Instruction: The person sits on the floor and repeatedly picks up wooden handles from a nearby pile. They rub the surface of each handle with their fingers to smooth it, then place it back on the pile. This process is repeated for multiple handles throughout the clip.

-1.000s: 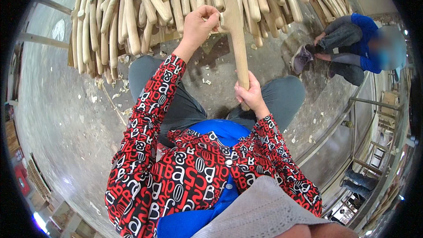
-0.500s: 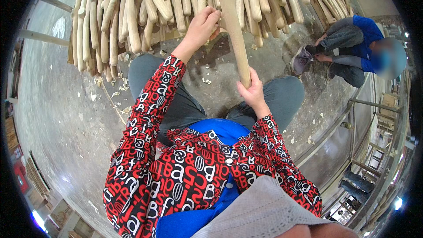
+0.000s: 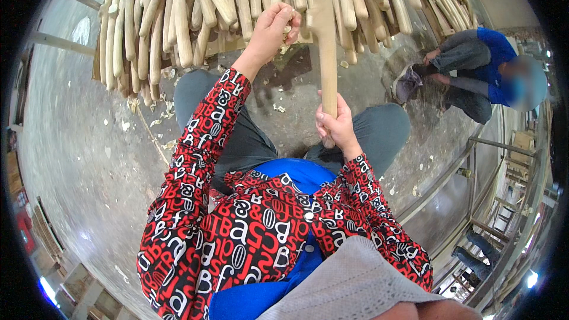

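Your right hand point(image 3: 336, 125) is clenched around the lower end of a long wooden stick point(image 3: 325, 35), which rises from your fist, between your knees, toward the top of the view, its upper part lying over the pile of sticks point(image 3: 195, 12). Your left hand point(image 3: 271, 26) reaches forward with its fingers curled at the near edge of that pile, just left of the stick; the fingers seem to pinch pale shavings, but you cannot tell for sure whether they grip anything. The pile fans across the upper part of the view, pale rounded lengths stacked side by side, their ends pointing toward you.

You sit with both knees apart in grey trousers point(image 3: 379, 136), sleeves point(image 3: 201, 160) of red, black and white pattern running up to both wrists, a blue garment showing at the chest. Wood chips point(image 3: 277, 108) lie scattered on the concrete floor point(image 3: 77, 160) between your legs and off to your left.

At upper right another person point(image 3: 474, 71), in a blue top and grey trousers, crouches on the floor, well apart from you, next to more sticks. Metal rails point(image 3: 468, 166) curve along the right side, beyond your right knee. The stick in your fist is touching neither the floor nor your left hand.
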### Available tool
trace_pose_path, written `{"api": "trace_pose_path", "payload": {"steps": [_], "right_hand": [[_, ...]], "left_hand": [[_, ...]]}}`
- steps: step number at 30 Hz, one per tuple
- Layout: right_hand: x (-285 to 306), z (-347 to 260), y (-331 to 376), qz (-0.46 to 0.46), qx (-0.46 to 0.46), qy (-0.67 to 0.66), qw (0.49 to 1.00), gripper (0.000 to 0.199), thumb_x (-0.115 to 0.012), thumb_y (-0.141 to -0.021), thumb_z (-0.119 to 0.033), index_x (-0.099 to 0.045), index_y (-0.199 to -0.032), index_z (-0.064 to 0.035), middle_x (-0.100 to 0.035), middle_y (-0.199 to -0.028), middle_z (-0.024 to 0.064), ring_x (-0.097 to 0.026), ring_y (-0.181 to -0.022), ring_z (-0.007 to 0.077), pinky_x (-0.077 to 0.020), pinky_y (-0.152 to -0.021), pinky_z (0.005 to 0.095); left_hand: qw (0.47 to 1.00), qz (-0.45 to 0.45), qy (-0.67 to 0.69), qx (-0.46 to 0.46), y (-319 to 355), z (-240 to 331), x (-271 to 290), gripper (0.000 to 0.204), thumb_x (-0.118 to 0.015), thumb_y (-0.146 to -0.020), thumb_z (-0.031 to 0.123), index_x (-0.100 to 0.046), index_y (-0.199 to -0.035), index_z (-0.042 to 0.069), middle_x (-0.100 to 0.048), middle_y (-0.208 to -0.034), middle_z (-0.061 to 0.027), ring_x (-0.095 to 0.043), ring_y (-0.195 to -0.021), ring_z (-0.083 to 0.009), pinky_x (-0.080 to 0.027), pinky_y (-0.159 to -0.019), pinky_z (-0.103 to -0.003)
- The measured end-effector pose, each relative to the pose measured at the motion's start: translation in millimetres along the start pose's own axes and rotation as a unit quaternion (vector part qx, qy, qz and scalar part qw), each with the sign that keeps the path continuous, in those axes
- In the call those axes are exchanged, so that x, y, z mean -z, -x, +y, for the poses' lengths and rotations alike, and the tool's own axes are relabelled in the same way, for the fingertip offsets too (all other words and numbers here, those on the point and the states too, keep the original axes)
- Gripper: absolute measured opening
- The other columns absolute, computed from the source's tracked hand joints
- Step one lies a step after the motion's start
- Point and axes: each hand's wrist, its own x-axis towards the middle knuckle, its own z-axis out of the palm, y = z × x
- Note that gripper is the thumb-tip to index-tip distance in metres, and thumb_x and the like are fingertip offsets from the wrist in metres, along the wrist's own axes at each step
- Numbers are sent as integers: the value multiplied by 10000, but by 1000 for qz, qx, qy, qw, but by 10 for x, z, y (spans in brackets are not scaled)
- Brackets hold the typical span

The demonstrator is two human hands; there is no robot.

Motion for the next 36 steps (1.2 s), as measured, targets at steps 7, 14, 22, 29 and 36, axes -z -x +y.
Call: {"api": "trace_pose_path", "payload": {"steps": [7, 14, 22, 29, 36], "right_hand": [[60, -28, -19, 33, 21, -41, 998, 511, -579, -837, 1, -358, -1298, -29, -516, -718, 33, -472, -444, 89, -416, -392, 237], [60, 127, -52, 136, 46, 153, 978, 543, -606, -817, -22, -375, -1308, -34, -520, -728, 3, -473, -467, 66, -414, -407, 222], [108, 165, -42, 129, 45, 222, 965, 577, -632, -803, -56, -380, -1321, -28, -547, -730, 16, -491, -486, 74, -416, -424, 240], [106, 143, -27, 136, 51, 240, 960, 559, -638, -797, -71, -396, -1300, -38, -548, -728, 20, -491, -481, 77, -422, -429, 246], [138, 123, -17, 154, 60, 263, 951, 554, -644, -784, -83, -407, -1283, -48, -574, -719, 52, -545, -502, 112, -455, -460, 276]], "left_hand": [[989, 25, -142, 2, 31, 62, -255, 258, -516, -944, 255, -605, -931, 13, -626, -765, -53, -543, -591, -88, -403, -501, -220], [950, 36, -310, 24, 3, 62, -196, 311, -607, -885, 297, -675, -979, 8, -648, -701, -45, -573, -563, -88, -458, -540, -240], [940, 17, -339, 24, 15, 69, -116, 282, -598, -890, 270, -667, -956, 5, -657, -690, -23, -554, -553, -63, -454, -520, -234], [945, 28, -325, -2, 31, 45, -148, 253, -575, -904, 241, -663, -958, 10, -676, -742, -17, -555, -556, -56, -457, -520, -219], [948, -12, -317, 16, 18, 73, -209, 260, -573, -911, 222, -653, -1004, -7, -682, -777, -24, -562, -573, -57, -456, -529, -214]]}}
